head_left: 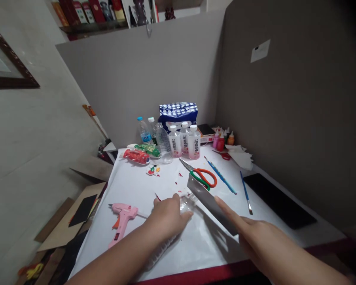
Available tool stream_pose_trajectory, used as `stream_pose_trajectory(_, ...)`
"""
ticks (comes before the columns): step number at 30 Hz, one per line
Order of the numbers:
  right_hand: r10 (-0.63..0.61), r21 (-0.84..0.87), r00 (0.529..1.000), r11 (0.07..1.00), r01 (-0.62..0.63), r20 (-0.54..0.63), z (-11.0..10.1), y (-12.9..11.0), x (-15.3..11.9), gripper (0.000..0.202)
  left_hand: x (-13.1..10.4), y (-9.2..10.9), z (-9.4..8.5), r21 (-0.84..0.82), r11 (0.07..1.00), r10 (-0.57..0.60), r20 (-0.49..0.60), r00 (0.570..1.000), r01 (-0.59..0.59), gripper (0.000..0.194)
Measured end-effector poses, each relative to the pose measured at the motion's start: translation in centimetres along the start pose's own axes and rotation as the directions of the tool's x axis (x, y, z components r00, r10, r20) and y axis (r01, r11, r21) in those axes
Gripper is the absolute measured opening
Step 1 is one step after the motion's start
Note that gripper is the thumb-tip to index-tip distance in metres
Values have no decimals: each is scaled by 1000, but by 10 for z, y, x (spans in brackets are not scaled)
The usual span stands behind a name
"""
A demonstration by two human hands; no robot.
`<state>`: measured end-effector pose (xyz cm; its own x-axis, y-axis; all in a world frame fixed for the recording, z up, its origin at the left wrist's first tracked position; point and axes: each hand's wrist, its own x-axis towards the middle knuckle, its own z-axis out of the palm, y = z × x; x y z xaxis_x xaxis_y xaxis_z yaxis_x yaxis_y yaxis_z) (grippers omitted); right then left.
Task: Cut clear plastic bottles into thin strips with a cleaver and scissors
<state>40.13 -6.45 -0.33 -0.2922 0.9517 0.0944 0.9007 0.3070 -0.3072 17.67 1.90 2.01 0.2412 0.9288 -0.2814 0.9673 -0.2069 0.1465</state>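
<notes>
A clear plastic bottle (163, 251) lies on its side on the white-covered table. My left hand (169, 215) is closed over it, covering its middle, while the bottle's top end shows beyond my fingers. In my right hand (256, 239) is a kitchen knife (209, 206) with a broad flat blade, its index finger stretched along the back. The blade slants up to the left, close to the bottle's top end; I cannot tell whether they touch. Scissors (202, 177) with orange and green handles lie just beyond the blade. Left of my left hand rests a pink glue gun (124, 221).
Several bottles (175, 142) stand at the back before a blue package (178, 114). Red (136, 156) and green (147, 150) decorated shapes lie beside a paint palette (153, 170). Brushes (221, 176), a black phone-like slab (280, 200) and paint bottles (221, 142) are on the right.
</notes>
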Motion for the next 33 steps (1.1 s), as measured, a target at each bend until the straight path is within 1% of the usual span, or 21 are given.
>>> stream_pose_trajectory(2,10,119,1000,993,-7,-27,-9,8,-14,84,0,0,0,7,1000,2,0,1000,-2,49)
stream_pose_trajectory(4,34,203,996,979,-18,-79,-21,11,-19,75,-1,2,0,19,1000,11,-11,1000,-11,48)
stream_pose_trajectory(6,66,236,987,971,-29,-148,-31,12,-18,70,-3,4,0,36,999,29,-33,999,-28,46)
stream_pose_trajectory(8,69,238,983,971,-26,-171,-34,11,-12,68,-4,6,-1,57,998,41,-54,998,-38,46)
stream_pose_trajectory(10,39,234,988,972,-4,-146,-31,10,-5,69,-6,6,-2,78,996,35,-68,997,-30,47)
stream_pose_trajectory(13,-3,221,996,975,23,-90,-20,8,7,75,-8,5,-3,99,995,17,-104,994,-6,48)
stream_pose_trajectory(16,-20,155,997,987,31,-70,-12,7,17,78,-8,3,-1,92,996,19,-135,991,-6,52)
stream_pose_trajectory(20,-42,68,998,997,45,-52,-7,7,26,83,-8,1,0,47,999,30,-130,991,-24,63)
stream_pose_trajectory(23,-49,29,999,998,49,-24,-7,9,28,84,-8,0,-1,26,998,56,-114,992,-53,63)
stream_pose_trajectory(27,-56,5,998,998,57,-30,-7,10,27,82,-6,0,-2,39,997,69,-109,992,-65,58)
stream_pose_trajectory(33,-89,-24,994,996,88,-65,-3,10,29,84,-4,-1,1,60,997,58,-105,993,-52,58)
